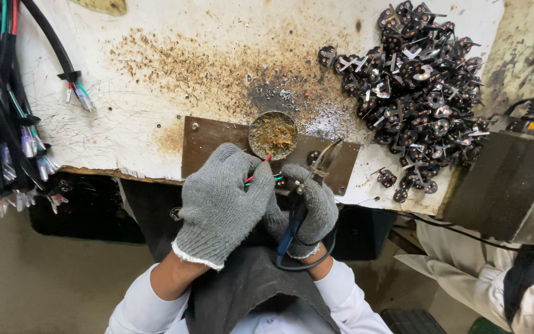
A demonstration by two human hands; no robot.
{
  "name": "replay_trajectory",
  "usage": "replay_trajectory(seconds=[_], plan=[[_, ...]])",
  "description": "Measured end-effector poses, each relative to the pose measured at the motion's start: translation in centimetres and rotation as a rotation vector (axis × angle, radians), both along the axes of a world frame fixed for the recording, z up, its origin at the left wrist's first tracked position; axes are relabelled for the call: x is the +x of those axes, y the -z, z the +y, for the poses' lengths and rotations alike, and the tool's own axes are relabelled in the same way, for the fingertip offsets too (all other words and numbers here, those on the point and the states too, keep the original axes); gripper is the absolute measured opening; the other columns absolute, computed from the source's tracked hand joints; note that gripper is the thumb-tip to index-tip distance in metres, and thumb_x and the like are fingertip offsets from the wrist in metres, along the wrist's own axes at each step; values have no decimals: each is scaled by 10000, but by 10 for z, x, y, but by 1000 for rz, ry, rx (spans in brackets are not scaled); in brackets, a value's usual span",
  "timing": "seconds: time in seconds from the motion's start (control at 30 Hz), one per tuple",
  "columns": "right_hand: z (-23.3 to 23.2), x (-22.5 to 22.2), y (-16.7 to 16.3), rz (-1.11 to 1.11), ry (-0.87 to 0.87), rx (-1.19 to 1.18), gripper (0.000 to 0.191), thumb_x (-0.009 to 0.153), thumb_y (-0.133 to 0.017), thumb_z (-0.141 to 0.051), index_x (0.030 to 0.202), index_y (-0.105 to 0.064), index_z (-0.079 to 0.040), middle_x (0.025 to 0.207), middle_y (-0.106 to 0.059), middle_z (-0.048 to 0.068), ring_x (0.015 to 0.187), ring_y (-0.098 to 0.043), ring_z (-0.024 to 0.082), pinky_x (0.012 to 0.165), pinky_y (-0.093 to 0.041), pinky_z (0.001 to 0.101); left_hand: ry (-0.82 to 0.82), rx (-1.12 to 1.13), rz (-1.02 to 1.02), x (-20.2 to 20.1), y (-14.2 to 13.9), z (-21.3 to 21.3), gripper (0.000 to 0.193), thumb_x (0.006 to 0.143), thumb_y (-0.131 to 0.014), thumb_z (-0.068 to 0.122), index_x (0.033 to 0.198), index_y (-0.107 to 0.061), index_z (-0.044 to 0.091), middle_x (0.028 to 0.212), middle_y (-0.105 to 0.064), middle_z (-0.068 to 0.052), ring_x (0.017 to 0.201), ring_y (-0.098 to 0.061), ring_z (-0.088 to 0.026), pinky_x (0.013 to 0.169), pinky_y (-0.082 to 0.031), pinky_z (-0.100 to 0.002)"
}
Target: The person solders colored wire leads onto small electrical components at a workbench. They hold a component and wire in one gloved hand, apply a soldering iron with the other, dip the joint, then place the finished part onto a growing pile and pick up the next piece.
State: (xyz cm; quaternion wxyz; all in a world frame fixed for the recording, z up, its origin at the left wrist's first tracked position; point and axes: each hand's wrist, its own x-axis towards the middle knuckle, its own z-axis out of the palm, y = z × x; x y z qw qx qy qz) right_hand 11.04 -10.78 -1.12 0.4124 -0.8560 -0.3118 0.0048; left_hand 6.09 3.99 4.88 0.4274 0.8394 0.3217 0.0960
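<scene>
Both hands wear grey knitted gloves. My left hand (220, 201) is closed around thin red and green wires (261, 170) whose ends point toward a small round tin of brown flux (272, 134). My right hand (310, 207) grips a soldering iron (316, 176) with a blue handle; its metal tip slants up to the right over a brown metal plate (208, 145) fixed at the bench edge. The two hands touch each other just in front of the tin.
A big heap of small black parts with metal tabs (418, 86) lies at the right on the stained white bench (156, 74). Bundles of black cables with coloured wire ends (7, 124) hang at the left. A grey metal box (508, 185) stands at the right edge.
</scene>
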Motion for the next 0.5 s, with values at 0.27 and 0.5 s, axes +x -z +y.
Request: replay_trajectory(seconds=[0.27, 0.5], plan=[[-1, 7, -5, -21, -105, 104, 374, 795, -864, -192, 1096, -677, -75, 1077, -756, 111, 956, -764, 290, 863, -578, 377, 44, -122, -71, -9, -9, 1, 100, 901, -718, 147, 901, -690, 52, 883, -664, -97, 776, -689, -263, 663, -544, -366], [-3, 8, -9, -106, -171, 23, 293, 797, -828, -119, 1067, -715, -99, 1020, -743, 69, 883, -725, 285, 833, -554, 380, -50, -548, -20, -26, 9, 2, 80, 970, -663, 100, 998, -694, 32, 894, -702, -99, 754, -695, -194, 689, -562, -318]])
